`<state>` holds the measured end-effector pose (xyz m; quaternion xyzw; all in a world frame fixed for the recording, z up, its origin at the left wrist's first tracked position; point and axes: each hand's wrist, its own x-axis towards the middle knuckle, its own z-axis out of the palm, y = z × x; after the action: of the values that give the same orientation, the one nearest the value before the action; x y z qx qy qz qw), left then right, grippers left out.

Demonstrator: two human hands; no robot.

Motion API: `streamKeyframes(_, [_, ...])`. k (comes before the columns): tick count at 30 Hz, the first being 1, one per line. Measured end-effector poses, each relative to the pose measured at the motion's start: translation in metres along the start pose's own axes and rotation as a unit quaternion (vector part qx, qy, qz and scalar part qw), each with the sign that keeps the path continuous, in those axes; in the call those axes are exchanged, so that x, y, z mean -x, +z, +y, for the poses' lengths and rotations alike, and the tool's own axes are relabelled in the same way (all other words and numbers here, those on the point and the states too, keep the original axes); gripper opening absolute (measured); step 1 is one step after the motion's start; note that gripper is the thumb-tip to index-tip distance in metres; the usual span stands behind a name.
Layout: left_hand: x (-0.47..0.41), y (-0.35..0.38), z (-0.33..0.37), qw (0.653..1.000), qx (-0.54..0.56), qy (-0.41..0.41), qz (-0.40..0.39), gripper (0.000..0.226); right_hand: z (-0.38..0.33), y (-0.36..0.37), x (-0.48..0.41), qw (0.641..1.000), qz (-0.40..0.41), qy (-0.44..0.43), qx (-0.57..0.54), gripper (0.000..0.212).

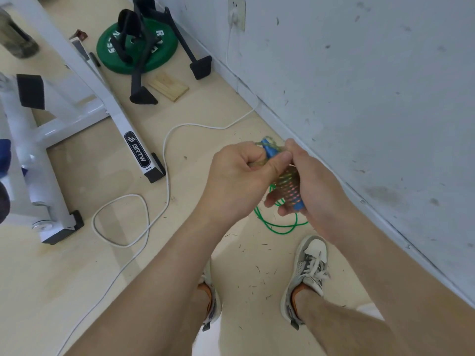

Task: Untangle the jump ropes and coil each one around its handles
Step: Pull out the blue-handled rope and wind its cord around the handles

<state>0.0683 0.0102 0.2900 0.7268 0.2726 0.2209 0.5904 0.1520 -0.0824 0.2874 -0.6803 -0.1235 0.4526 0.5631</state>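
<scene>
A scuffed grey-white wall (359,86) meets the pale wooden floor (77,278). A white cable (167,173) trails from the wall socket (236,12), near a white metal frame (115,109), green weight plate (108,47) and wooden block (169,86).

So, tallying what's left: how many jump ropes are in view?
2. One glittery rope, wound round blue handles, held by left hand and right hand; one green rope loose on the floor beneath, partly hidden.

We look down on a pale floor (77,278). A white exercise frame (120,116) labelled BRTW stands at the left. Behind the frame, a green weight plate (154,64) lies under a black stand (135,80), with a wooden block (169,86) beside them. Right of the frame, a white cable (168,181) loops across the floor and runs up to a wall socket (236,11) on the scuffed grey wall (359,86).
</scene>
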Motion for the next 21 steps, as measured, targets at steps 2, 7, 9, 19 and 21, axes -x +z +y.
streamKeyframes(2, [0.000, 0.001, -0.003, 0.999, -0.031, 0.026, -0.017, 0.059, -0.002, -0.005, 0.001, 0.999, -0.009, 0.021, 0.047, 0.047])
streamKeyframes(7, [0.000, 0.003, -0.002, 0.980, -0.132, 0.127, -0.079, 0.055, 0.002, -0.013, 0.001, 0.985, -0.087, 0.117, -0.092, 0.045])
streamKeyframes(9, [-0.002, 0.003, -0.001, 0.987, -0.086, 0.107, -0.082, 0.055, 0.004, -0.011, 0.000, 0.965, -0.119, 0.129, -0.194, 0.045])
streamKeyframes(19, [0.000, 0.000, 0.008, 0.898, 0.406, -0.115, -0.124, 0.039, 0.000, -0.005, 0.003, 0.886, -0.248, 0.071, -0.385, 0.058])
streamKeyframes(21, [0.003, 0.000, 0.009, 0.881, 0.443, -0.109, -0.128, 0.042, -0.001, -0.003, 0.004, 0.882, -0.256, 0.053, -0.392, 0.054])
